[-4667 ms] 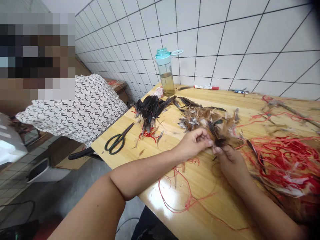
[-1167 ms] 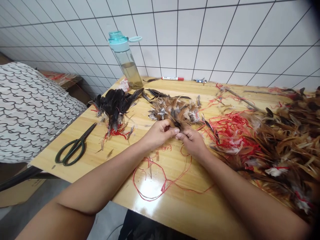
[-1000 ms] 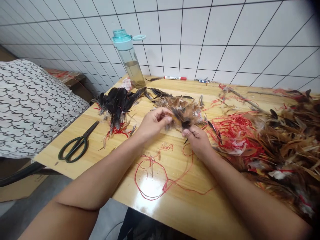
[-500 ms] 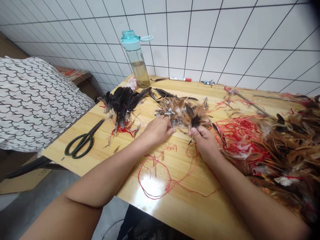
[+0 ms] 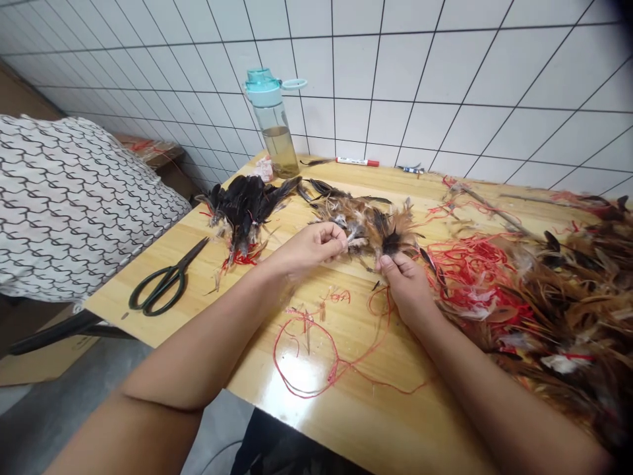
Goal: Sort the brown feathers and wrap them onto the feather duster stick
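Note:
My right hand (image 5: 406, 280) is closed on the base of a small bunch of brown and black feathers (image 5: 393, 239), its tips fanning upward. To its left, my left hand (image 5: 319, 247) pinches a feather (image 5: 352, 232) with a pale quill between thumb and forefinger. Just behind both hands lies a loose pile of brown feathers (image 5: 341, 208). A thin red string (image 5: 378, 340) trails across the table below my right hand and makes a loop nearer the front edge. Whether it is tied to the bunch is hidden by my fingers.
Black scissors (image 5: 165, 280) lie at the left, near a bundle of black feathers (image 5: 244, 204). Against the tiled wall stand a water bottle (image 5: 274, 132) and a red-capped marker (image 5: 357, 161). Tangled red string (image 5: 475, 270) and a large feather heap (image 5: 583, 297) cover the right side.
My left hand has lifted off the pile and come slightly nearer my right, now with a feather in its pinch. My right hand has stayed nearly still with its bunch.

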Action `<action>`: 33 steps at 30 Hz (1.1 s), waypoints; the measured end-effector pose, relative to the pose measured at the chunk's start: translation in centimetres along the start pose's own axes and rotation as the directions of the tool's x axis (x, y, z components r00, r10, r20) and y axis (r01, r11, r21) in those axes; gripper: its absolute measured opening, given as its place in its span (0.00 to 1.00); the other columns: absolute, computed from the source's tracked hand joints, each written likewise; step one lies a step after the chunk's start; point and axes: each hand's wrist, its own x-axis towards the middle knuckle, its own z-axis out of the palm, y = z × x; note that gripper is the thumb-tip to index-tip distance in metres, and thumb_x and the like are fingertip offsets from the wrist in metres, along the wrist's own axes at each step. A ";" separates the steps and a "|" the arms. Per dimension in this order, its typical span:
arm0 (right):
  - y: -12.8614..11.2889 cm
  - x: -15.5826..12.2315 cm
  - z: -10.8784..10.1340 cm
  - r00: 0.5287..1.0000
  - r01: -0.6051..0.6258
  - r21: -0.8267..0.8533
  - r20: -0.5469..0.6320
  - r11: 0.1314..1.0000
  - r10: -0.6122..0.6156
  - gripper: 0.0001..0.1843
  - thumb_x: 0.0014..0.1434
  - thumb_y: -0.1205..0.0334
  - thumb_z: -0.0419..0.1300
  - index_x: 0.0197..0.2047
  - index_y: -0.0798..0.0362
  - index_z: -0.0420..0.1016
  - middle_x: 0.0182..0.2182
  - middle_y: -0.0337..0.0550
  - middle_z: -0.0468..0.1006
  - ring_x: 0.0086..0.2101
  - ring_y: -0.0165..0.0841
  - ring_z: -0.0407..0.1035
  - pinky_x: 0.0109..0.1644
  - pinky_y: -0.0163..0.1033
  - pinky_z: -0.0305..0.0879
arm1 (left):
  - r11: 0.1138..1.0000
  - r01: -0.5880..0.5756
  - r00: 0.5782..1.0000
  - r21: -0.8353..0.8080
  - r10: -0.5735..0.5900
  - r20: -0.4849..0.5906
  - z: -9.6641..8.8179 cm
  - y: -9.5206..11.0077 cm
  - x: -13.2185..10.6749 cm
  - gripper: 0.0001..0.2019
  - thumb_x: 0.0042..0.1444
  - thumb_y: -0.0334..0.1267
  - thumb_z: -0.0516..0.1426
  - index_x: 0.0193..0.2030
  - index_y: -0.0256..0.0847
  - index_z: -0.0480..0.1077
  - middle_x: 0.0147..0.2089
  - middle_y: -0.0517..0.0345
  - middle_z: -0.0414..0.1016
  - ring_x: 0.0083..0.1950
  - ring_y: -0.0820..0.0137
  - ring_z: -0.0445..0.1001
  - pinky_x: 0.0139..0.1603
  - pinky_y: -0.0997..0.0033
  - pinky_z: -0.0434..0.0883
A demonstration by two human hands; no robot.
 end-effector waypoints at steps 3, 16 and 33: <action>-0.1 0.0 0.0 1.000 -0.007 0.006 -0.008 1.000 0.007 0.18 0.56 0.45 0.58 0.25 0.52 0.70 0.24 0.38 0.71 0.28 0.31 0.62 0.36 0.38 0.60 | 0.959 0.059 0.998 -0.276 -0.051 0.036 0.9 -0.5 0.0 0.11 0.49 0.40 0.63 0.32 0.37 0.66 0.26 0.61 0.68 0.25 0.79 0.64 0.29 0.78 0.60; -0.3 -0.1 0.1 0.999 -0.024 0.061 -0.032 0.998 0.026 0.19 0.56 0.45 0.57 0.25 0.51 0.69 0.23 0.37 0.69 0.28 0.31 0.61 0.37 0.38 0.61 | 0.728 -0.118 0.978 0.675 0.201 -0.046 0.4 -2.1 0.5 0.06 0.52 0.30 0.55 0.37 0.38 0.70 0.37 0.55 0.70 0.36 0.69 0.67 0.38 0.70 0.64; 0.3 -0.1 0.2 0.998 -0.050 0.090 -0.043 0.995 0.054 0.18 0.55 0.45 0.58 0.25 0.51 0.70 0.24 0.38 0.70 0.29 0.31 0.63 0.38 0.38 0.59 | 0.659 -0.025 0.970 0.752 -0.165 0.176 0.7 -0.1 -0.9 0.07 0.51 0.40 0.61 0.32 0.38 0.72 0.29 0.59 0.74 0.29 0.72 0.67 0.30 0.73 0.57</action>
